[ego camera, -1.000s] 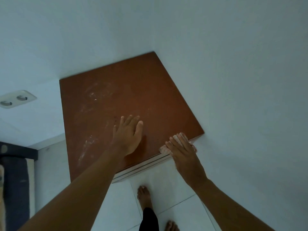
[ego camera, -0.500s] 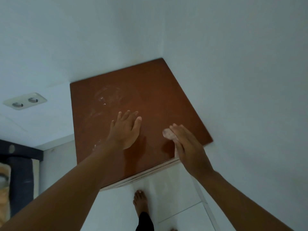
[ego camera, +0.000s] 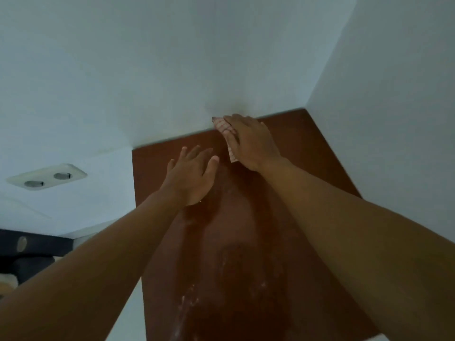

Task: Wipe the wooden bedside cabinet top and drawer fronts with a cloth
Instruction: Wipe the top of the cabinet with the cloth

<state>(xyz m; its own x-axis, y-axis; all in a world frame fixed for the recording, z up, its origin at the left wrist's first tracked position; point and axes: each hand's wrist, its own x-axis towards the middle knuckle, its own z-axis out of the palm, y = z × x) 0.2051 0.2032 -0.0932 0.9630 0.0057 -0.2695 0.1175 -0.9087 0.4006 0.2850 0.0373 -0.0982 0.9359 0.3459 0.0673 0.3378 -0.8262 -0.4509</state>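
The reddish-brown wooden cabinet top (ego camera: 307, 163) fills the lower middle of the view, set into a wall corner. My right hand (ego camera: 251, 141) presses a white cloth with red checks (ego camera: 222, 125) flat against the top's far edge, where it meets the back wall. My left hand (ego camera: 190, 173) lies flat on the top just left of it, fingers spread, holding nothing. White dusty streaks (ego camera: 189, 301) mark the near part of the top. The drawer fronts are out of sight.
White walls close in behind (ego camera: 172, 70) and to the right (ego camera: 394, 119) of the cabinet. A white double wall socket (ego camera: 46, 179) sits on the left wall. Dark furniture (ego camera: 24, 252) shows at the lower left.
My right hand has slid the cloth from the front right edge of the top up to the far edge by the wall. The view has moved closer; my left hand stays flat on the top.
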